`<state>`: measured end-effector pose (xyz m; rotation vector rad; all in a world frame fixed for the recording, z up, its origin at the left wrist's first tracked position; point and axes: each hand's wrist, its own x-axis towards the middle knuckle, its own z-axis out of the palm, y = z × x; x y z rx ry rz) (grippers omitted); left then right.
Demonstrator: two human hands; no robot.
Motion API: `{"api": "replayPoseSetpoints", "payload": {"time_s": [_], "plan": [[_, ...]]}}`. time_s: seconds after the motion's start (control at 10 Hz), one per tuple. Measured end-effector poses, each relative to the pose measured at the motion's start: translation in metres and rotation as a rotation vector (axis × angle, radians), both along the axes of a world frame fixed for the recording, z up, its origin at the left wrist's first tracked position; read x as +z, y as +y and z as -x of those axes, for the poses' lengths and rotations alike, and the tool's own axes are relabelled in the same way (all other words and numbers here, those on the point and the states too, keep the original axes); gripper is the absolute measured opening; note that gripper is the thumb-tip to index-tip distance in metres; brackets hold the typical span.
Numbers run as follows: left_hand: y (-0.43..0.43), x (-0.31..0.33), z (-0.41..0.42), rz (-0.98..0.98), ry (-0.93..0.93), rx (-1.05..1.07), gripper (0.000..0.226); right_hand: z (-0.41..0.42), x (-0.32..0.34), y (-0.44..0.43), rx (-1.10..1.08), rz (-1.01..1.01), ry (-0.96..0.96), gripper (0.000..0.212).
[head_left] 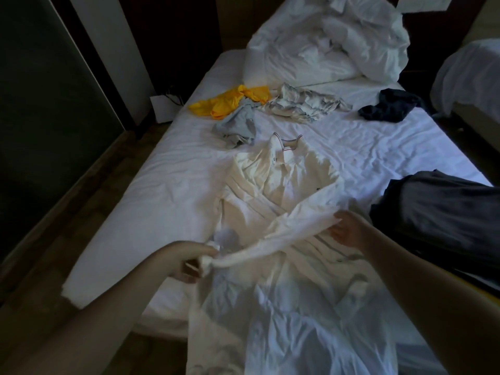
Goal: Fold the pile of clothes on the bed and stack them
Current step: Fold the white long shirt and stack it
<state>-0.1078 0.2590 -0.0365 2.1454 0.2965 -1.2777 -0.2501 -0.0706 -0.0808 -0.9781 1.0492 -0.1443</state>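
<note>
A white long-sleeved shirt (281, 190) with a striped collar lies spread on the bed (167, 190), collar away from me. One sleeve is drawn across its body. My left hand (189, 263) grips the cuff end of that sleeve at the shirt's left side. My right hand (349, 231) pinches the same sleeve near the shoulder at the right. Farther up the bed lie a yellow garment (230, 102), a light grey-blue garment (238, 125), a pale striped garment (303, 105) and a dark navy garment (389, 108), all crumpled.
A dark grey folded garment (443, 215) lies at the bed's right edge beside my right arm. A rumpled white duvet and pillows (330, 44) fill the head of the bed. A second bed (468, 74) stands to the right. Dark floor runs along the left.
</note>
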Motion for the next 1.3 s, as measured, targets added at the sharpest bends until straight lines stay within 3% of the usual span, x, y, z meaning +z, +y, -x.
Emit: {"api": "replayPoseSetpoints", "payload": {"time_s": [0.1,0.2,0.3,0.4,0.5,0.6,0.7,0.8,0.9,1.0,1.1,1.2,1.3], "plan": [[0.005,0.001,0.014,-0.183,-0.143,-0.419,0.04,0.01,0.0,0.007,0.148,0.303,0.179,0.023],[-0.005,-0.007,0.024,-0.056,-0.656,-0.468,0.025,0.013,0.004,0.02,0.283,0.512,0.27,0.005],[-0.02,-0.03,0.028,0.079,-0.796,-0.467,0.058,0.014,0.002,0.034,0.378,0.584,0.287,0.024],[-0.035,-0.045,0.033,-0.085,-0.727,-0.643,0.082,0.022,-0.005,0.042,0.37,0.522,0.225,0.059],[-0.04,-0.054,0.028,-0.111,-0.591,-0.847,0.059,0.026,-0.012,0.047,0.382,0.56,0.222,0.052],[-0.043,-0.045,0.024,-0.011,-0.625,-0.715,0.02,0.023,-0.008,0.046,0.412,0.609,0.234,0.048],[-0.045,-0.024,0.021,0.065,-0.719,-0.265,0.023,0.023,-0.001,0.044,0.439,0.735,0.259,0.049],[-0.032,-0.035,0.019,0.033,-0.689,-0.374,0.036,0.019,0.014,0.048,0.416,0.852,0.277,0.051],[-0.021,-0.061,0.031,-0.095,-0.554,-0.68,0.036,0.017,0.013,0.054,0.626,1.214,0.379,0.061],[-0.04,-0.06,0.027,-0.084,-0.913,-0.535,0.011,0.013,0.006,0.059,0.934,1.307,0.43,0.066],[-0.063,-0.048,0.018,0.147,-1.114,-0.373,0.016,0.001,0.004,0.051,0.882,1.289,0.395,0.072],[-0.097,-0.038,0.006,0.325,-1.128,-0.498,0.024,-0.021,0.009,0.037,0.907,1.317,0.382,0.057],[-0.137,-0.033,-0.014,0.32,-1.126,-0.606,0.032,-0.045,0.011,0.022,0.867,1.34,0.411,0.055]]}}
